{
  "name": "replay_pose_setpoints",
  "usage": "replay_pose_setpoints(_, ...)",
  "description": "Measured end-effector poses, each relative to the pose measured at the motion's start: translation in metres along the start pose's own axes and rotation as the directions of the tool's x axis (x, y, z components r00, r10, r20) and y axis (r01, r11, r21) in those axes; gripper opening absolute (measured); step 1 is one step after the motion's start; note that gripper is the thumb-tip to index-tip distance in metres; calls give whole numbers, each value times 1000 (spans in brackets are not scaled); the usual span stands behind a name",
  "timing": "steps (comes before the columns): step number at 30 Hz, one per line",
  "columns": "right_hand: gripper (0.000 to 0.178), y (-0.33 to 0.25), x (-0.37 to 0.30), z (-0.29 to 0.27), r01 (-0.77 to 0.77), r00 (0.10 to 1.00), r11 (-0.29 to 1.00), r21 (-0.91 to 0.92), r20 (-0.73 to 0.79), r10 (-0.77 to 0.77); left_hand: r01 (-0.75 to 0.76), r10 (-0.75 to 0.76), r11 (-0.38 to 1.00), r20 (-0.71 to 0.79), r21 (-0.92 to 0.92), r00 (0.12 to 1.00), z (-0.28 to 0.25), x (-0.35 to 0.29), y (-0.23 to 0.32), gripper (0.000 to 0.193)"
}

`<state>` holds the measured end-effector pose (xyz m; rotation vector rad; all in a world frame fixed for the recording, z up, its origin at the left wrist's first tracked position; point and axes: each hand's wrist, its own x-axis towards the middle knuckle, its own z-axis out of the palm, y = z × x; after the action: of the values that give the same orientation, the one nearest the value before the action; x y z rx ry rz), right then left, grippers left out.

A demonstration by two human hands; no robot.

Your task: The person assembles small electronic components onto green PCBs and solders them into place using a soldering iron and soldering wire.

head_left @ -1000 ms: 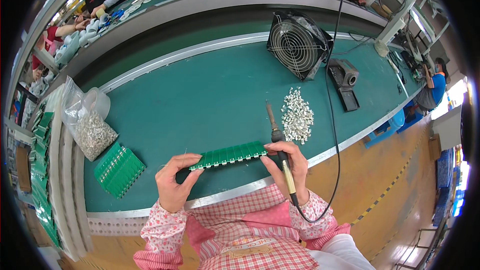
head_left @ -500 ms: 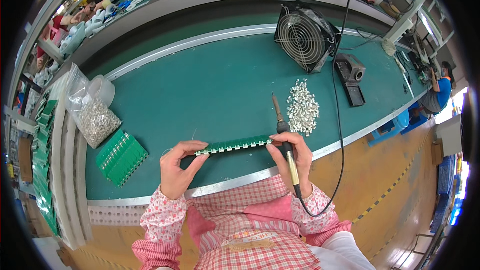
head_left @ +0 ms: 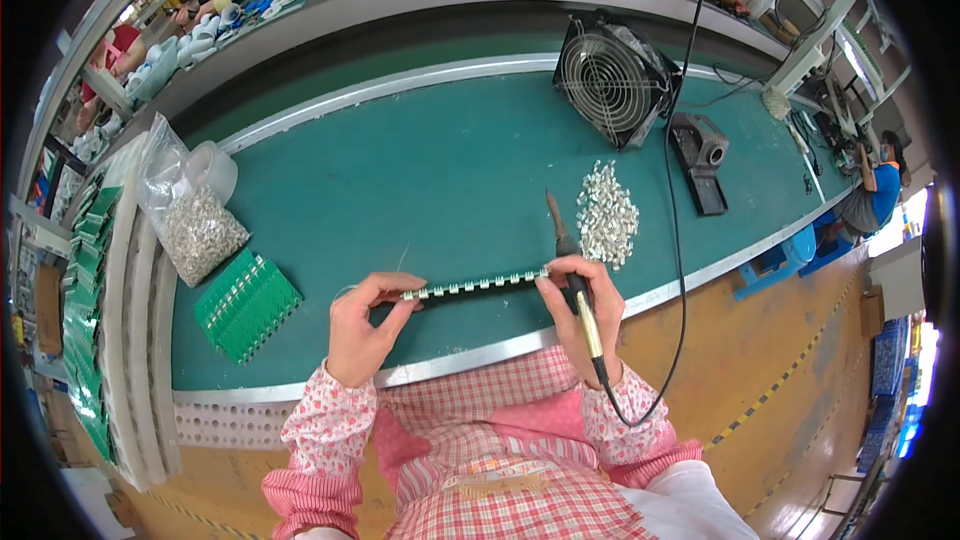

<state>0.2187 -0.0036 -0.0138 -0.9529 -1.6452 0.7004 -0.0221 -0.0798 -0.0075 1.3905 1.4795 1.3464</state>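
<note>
A narrow green circuit board strip (head_left: 478, 286) with a row of small silvery parts along its edge is held level above the bench. My left hand (head_left: 362, 328) pinches its left end between thumb and fingers. A thin wire (head_left: 403, 258) sticks up beside that hand. My right hand (head_left: 592, 312) pinches the right end while also holding a soldering iron (head_left: 588, 325), its tip pointing away from me, apart from the board. Just right of the iron's tip lies a pile of small silvery metal parts (head_left: 607, 215).
A fan (head_left: 612, 80) and an iron stand (head_left: 702, 165) stand at the far right; the iron's black cord (head_left: 682, 270) loops nearby. Left are a bag of small parts (head_left: 200, 235), a tape roll (head_left: 213, 172) and green boards (head_left: 247, 307). Other people work beyond.
The board strip has tipped so that its edge faces me and less green shows. Both hands keep their hold, the left a little higher and further right in view.
</note>
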Motion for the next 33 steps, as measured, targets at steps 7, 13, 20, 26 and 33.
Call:
replay_pose_setpoints(7, 16, -13, 10, -15, -156, 978, 952, 263, -91, 186, -23, 25, 1000, -75, 20, 997, -2, 3, -2, 14)
replay_pose_setpoints(13, 19, 20, 46, -118, -124, 857, 966, 226, -466, 219, 1, 1, 999, -41, 46, 999, 8, 7, 4, 13)
replay_pose_setpoints(20, 21, 74, 97, -168, -125, 755, 954, 271, -598, 269, 7, -5, 1000, -77, 25, 997, -2, -4, -4, 10)
replay_pose_setpoints(26, 27, 112, 129, -190, -256, 807, 960, 114, -522, 277, 114, -121, 983, -37, -143, 992, 0, 7, -3, 12)
replay_pose_setpoints(33, 33, 126, 142, -172, -350, 741, 698, 625, -270, 614, 175, -202, 909, -32, -379, 979, -15, 5, -9, 13)
